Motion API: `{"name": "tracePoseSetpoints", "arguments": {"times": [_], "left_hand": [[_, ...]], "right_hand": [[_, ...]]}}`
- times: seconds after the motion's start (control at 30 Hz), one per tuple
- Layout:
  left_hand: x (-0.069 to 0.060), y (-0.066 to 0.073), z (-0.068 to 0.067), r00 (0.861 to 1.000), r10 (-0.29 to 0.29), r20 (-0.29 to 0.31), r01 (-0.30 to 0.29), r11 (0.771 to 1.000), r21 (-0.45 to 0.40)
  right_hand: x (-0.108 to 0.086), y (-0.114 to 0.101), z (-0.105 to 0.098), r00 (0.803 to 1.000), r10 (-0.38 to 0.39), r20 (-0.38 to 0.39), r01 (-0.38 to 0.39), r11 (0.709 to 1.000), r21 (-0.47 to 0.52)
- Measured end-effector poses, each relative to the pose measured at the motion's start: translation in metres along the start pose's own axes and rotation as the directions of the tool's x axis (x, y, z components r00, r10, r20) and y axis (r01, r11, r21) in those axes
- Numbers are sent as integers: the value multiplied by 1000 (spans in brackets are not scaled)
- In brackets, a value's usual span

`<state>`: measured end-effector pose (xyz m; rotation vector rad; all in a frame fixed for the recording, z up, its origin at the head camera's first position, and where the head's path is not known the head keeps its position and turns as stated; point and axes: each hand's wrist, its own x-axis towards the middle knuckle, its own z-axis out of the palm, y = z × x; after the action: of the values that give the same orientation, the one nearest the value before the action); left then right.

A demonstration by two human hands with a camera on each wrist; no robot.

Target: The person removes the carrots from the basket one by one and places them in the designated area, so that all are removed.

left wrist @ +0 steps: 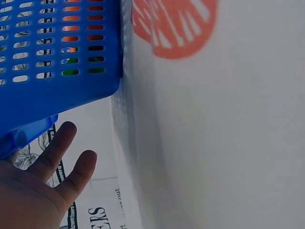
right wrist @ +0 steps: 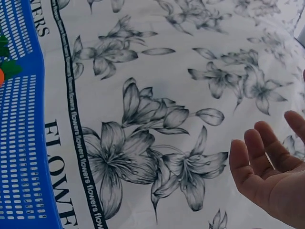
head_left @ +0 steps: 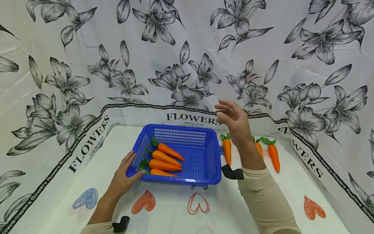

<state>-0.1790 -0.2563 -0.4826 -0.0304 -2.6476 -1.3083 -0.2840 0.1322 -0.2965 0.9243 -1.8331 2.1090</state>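
Note:
A blue plastic basket [head_left: 191, 180] stands on the table, with several orange carrots [head_left: 166, 157] with green tops lying along its left side. My left hand [head_left: 124, 175] holds the basket's front left corner, its thumb over the rim and its fingers along the outside. Two fingers [left wrist: 78, 174] of that hand stretch out beside the basket wall in the left wrist view. My right hand [head_left: 234, 122] is raised in the air to the right of the basket's back corner, fingers loosely bent with nothing in them. Other carrots [head_left: 273, 157] lie right of the basket, partly hidden by my right forearm.
A white tablecloth [head_left: 233, 208] printed with red and blue hearts covers the table. Behind and at both sides hangs a white cloth [head_left: 204, 39] with black flower drawings and a dark lettered band.

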Motion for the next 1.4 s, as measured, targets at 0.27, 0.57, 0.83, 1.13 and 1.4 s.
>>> {"name": "tracePoseSetpoints", "arguments": {"times": [0.27,0.57,0.83,1.13,1.4], "left_hand": [[1,-1,1,1000,1,-3,-1,1000,1],[4,1,3,1000,7,9,-7,1000,-9],[2,2,-1,1000,2,3,-2,1000,7],[0,-3,3,1000,-3,1,3,1000,-4],[2,-1,1,1000,-6,2,6,1000,-3]], "right_hand": [[13,29,8,998,18,52,-14,996,-85],[22,60,14,992,29,122,-10,988,-151],[27,72,35,974,112,197,-72,977,-199],[24,89,54,931,241,274,-164,947,-275],[30,145,61,896,328,300,-229,919,-320]]}}
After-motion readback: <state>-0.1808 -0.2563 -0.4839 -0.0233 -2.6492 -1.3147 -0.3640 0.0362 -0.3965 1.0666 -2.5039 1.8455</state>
